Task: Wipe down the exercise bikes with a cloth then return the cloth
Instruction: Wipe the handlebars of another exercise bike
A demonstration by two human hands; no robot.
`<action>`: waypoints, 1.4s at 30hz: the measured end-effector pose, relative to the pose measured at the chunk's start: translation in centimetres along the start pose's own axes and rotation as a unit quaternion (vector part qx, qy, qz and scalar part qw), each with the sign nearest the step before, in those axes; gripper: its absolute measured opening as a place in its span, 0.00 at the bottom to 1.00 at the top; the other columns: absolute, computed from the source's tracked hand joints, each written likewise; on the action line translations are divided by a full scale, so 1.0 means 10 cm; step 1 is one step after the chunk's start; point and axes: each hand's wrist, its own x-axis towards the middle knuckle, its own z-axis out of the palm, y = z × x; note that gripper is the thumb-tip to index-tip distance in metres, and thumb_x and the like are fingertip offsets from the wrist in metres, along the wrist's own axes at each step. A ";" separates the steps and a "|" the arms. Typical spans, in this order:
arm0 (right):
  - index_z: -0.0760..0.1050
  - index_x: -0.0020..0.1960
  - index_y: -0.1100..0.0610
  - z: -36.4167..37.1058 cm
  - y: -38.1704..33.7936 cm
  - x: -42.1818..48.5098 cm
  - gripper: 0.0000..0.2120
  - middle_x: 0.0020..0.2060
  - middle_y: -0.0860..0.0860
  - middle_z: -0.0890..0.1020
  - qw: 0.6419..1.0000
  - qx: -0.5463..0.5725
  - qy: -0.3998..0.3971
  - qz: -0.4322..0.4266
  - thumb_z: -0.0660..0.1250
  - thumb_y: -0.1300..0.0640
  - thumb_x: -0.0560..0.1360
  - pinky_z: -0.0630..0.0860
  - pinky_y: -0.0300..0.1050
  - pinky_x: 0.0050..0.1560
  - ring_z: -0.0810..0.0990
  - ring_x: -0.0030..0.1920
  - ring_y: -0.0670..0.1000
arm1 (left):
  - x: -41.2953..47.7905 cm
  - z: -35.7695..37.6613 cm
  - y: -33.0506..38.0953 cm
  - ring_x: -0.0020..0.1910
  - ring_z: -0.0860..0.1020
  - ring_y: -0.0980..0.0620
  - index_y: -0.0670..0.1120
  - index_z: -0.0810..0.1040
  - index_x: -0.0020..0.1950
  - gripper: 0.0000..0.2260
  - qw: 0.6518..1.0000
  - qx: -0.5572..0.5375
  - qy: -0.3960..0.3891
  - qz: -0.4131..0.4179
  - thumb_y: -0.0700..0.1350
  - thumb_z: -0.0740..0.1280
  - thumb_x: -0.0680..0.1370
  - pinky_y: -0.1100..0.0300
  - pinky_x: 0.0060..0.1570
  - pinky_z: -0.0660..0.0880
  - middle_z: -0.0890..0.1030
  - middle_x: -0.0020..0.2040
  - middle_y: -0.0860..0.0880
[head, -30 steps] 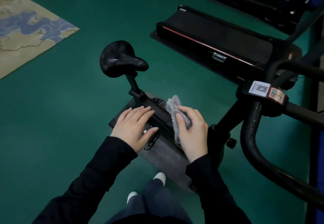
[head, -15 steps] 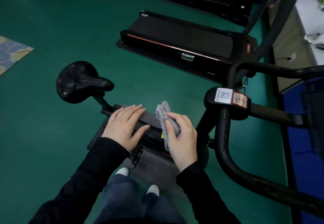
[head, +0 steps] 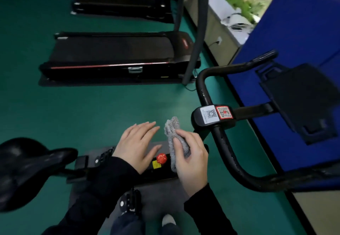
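A black exercise bike stands in front of me, its frame (head: 161, 172) running across the lower middle with a red knob (head: 161, 158) on it. Its saddle (head: 27, 168) is at lower left and its handlebar (head: 226, 153) curves up at right, with a hub bearing QR stickers (head: 214, 115). My right hand (head: 191, 159) grips a bunched grey cloth (head: 172, 130) above the frame beside the red knob. My left hand (head: 138, 143) is held flat with straight fingers over the frame, left of the cloth.
Two black treadmills (head: 114, 54) (head: 119, 3) lie on the green floor beyond the bike. A grey mat (head: 156, 198) sits under the bike. A blue panel (head: 294, 41) and a black bracket (head: 303, 102) stand close at right. My shoe (head: 168, 220) is below.
The view has swung to the right and up: the saddle slid to the lower left and the handlebar and blue panel came into view. Both hands lifted slightly off the frame, cloth still held.
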 end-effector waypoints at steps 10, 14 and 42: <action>0.80 0.52 0.61 -0.43 -0.12 -0.10 0.09 0.48 0.54 0.77 0.955 -0.153 0.252 0.034 0.66 0.62 0.73 0.69 0.31 0.57 0.75 0.51 0.45 | 0.64 0.12 0.23 0.64 0.74 0.44 0.42 0.74 0.65 0.22 0.975 -0.069 0.024 0.209 0.54 0.60 0.76 0.48 0.62 0.69 0.74 0.66 0.45; 0.80 0.51 0.62 -0.64 0.00 0.03 0.07 0.50 0.55 0.74 0.932 -0.249 0.254 0.070 0.69 0.65 0.73 0.67 0.32 0.59 0.71 0.51 0.45 | 0.90 0.16 0.46 0.67 0.70 0.45 0.43 0.72 0.66 0.22 0.963 -0.093 0.045 0.250 0.52 0.61 0.75 0.51 0.65 0.64 0.73 0.68 0.46; 0.78 0.45 0.50 -0.82 0.28 0.73 0.04 0.42 0.50 0.82 0.922 -0.189 0.021 0.338 0.65 0.56 0.77 0.69 0.38 0.47 0.78 0.49 0.51 | 1.26 0.59 0.53 0.66 0.72 0.45 0.42 0.75 0.64 0.18 0.929 -0.212 0.069 0.295 0.44 0.66 0.75 0.51 0.59 0.72 0.74 0.66 0.46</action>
